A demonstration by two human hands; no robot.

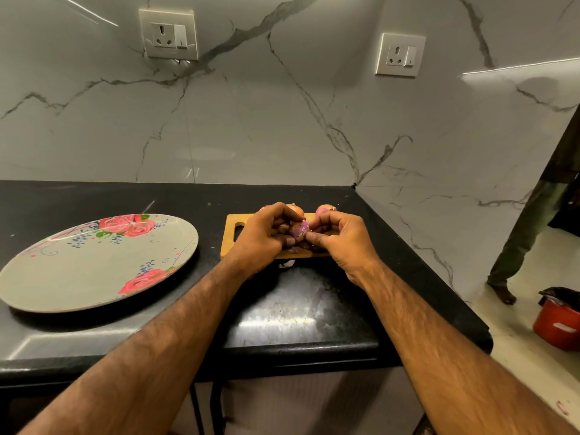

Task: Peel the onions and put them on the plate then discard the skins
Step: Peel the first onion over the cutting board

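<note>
1 onion [299, 230], part-peeled: left hand [266, 233] curling round it over cutting board [230, 243], right hand [339, 237] pinching its skin. Plate [62, 277] sitting well apart. Likely risk: slick bulb slipping free, skins scattering onto counter [282, 309].

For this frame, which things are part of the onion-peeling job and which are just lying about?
Job: left hand, right hand, held onion, two other onions, cutting board, plate, skin scrap, red bucket (possibly the bin).
Lying about: wall sockets, bystander's leg.
</note>
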